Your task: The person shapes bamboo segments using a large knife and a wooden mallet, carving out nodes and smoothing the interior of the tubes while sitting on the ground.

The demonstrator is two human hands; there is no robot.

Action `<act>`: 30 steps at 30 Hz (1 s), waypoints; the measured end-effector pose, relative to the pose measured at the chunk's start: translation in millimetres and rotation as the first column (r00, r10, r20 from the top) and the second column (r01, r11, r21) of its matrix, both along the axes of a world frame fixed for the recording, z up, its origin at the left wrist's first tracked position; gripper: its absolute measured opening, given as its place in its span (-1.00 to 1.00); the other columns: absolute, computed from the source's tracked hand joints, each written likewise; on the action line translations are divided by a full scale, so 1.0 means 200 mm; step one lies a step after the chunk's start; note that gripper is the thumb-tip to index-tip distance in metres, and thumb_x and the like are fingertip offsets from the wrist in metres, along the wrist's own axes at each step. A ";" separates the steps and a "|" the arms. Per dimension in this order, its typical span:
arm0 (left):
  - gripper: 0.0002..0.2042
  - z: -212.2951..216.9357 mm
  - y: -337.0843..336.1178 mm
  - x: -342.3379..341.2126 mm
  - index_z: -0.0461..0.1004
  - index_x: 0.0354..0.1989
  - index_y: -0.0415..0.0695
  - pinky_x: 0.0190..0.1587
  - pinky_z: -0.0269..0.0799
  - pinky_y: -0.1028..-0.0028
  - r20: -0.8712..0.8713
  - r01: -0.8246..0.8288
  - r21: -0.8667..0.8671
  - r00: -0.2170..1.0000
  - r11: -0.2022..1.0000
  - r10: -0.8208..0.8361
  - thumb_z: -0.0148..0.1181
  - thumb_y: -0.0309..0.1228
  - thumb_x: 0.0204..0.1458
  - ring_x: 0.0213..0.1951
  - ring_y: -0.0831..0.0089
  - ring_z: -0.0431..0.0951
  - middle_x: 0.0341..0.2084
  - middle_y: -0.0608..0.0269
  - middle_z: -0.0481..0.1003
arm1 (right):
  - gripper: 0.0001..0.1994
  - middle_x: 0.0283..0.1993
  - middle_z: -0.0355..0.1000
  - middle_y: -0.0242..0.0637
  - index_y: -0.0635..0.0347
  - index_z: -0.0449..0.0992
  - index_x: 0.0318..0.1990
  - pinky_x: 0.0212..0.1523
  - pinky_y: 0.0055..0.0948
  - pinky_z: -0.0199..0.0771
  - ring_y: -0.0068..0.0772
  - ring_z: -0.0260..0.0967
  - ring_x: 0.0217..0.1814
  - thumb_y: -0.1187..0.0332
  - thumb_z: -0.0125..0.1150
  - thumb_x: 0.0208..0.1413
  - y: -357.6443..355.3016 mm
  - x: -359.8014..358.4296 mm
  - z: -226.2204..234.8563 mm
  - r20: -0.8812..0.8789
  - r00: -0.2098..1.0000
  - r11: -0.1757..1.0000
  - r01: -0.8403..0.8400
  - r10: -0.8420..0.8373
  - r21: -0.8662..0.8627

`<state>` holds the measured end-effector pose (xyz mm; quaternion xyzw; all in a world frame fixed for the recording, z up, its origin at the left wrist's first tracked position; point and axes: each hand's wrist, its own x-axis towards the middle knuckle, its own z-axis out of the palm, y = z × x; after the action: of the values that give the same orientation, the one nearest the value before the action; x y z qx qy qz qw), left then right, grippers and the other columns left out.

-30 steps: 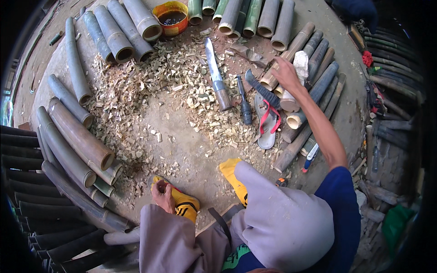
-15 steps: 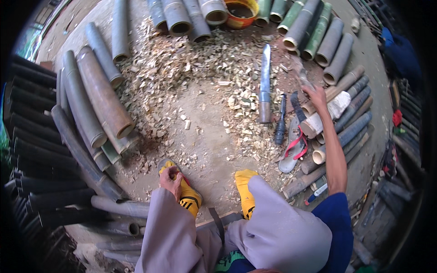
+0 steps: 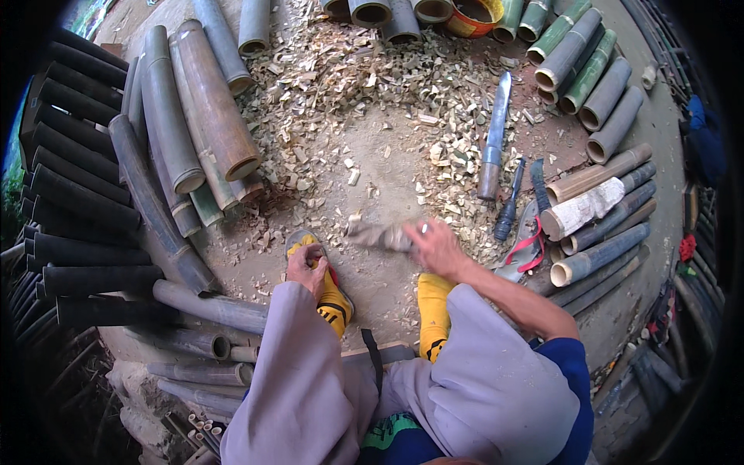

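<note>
My right hand (image 3: 438, 248) is closed around one end of a grey-brown elongated piece (image 3: 380, 235), smeared by motion and too blurred to name; it points left above the ground between my feet. My left hand (image 3: 308, 271) rests at my left foot in a yellow sock (image 3: 332, 298) and sandal, fingertips pinched together; what they hold, if anything, is hidden. To the right of my right hand lie a long-bladed knife (image 3: 494, 143) with a wooden handle, a dark slim tool with a thick handle (image 3: 509, 209), and a grey sandal with a red strap (image 3: 529, 242).
Wood chips (image 3: 353, 81) cover the ground ahead. Bamboo tubes lie in groups at left (image 3: 220, 108), at far right (image 3: 612, 93) and along the right, beside a whitish log (image 3: 581, 209). A red-yellow bucket (image 3: 473, 17) stands at the back; dark tubes (image 3: 93, 256) are stacked far left.
My right hand has swung left from beside the logs to between my feet, carrying the grey-brown piece. My left hand stays at the left foot. The view has shifted, so things appear further right.
</note>
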<state>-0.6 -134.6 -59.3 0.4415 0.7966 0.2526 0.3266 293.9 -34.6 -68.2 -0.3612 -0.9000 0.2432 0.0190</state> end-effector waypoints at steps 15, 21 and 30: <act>-0.74 0.00 -0.02 -0.04 0.51 -0.22 -0.23 -0.24 0.39 0.49 0.058 -0.035 0.033 0.998 0.999 0.033 0.21 -0.49 -0.16 -0.37 0.45 0.45 -0.43 0.22 0.48 | -0.40 0.13 0.25 -0.04 -0.01 0.34 0.14 -0.06 -0.11 0.50 0.04 0.32 -0.01 0.62 0.15 -0.17 0.65 -0.22 -0.10 -0.147 0.952 0.957 0.281 -0.269 0.067; -0.75 -0.05 -0.04 -0.04 0.52 -0.23 -0.22 -0.27 0.37 0.52 0.146 -0.076 0.052 0.987 0.996 0.068 0.19 -0.51 -0.15 -0.42 0.51 0.41 -0.47 0.27 0.45 | -0.38 0.17 0.22 -0.10 -0.11 0.32 0.17 -0.07 -0.17 0.53 0.00 0.30 0.03 0.64 0.03 -0.12 0.66 -0.24 -0.10 -0.061 0.929 0.911 0.369 -0.364 0.183; -0.77 -0.02 -0.02 0.00 0.50 -0.25 -0.25 -0.35 0.31 0.55 0.214 -0.113 0.066 0.972 0.991 0.096 0.17 -0.50 -0.13 -0.47 0.58 0.36 -0.51 0.33 0.42 | -0.33 0.12 0.15 0.01 0.17 0.21 0.25 0.12 -0.15 0.30 0.00 0.25 0.06 0.68 0.03 -0.15 0.39 -0.27 -0.03 -0.406 0.775 0.770 0.598 -0.484 0.223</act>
<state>-1.0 -139.0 -62.4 0.3821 0.7692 0.3455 0.3780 240.5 42.5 -73.9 -0.5541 -0.7669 0.1240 0.2992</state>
